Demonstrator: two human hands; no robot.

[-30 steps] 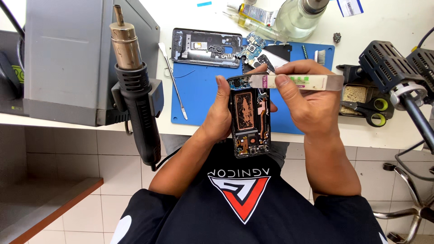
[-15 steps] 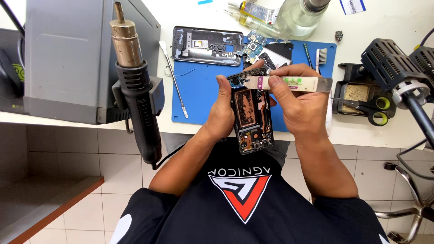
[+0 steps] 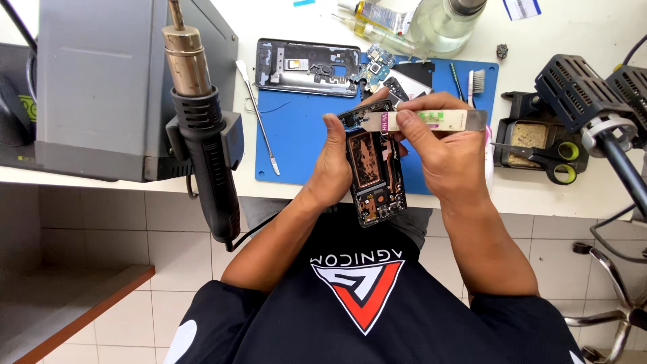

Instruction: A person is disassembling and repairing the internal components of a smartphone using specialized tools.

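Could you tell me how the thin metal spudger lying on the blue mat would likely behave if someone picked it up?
The metal spudger looks long and very slim, so probably light and slightly springy. It lies flat on the blue mat, so lifting it may need a fingernail under one end. Its polished shaft may be slippery.

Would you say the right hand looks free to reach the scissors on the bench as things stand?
Probably not at once: the right hand is pinching flat tweezers against the opened phone. The scissors lie uncovered just right of it.

I count one opened phone (image 3: 374, 176), one detached phone frame (image 3: 306, 67), one hot-air gun (image 3: 202, 135), one scissors (image 3: 549, 160), two bottles (image 3: 441, 20), one brush (image 3: 476, 84).
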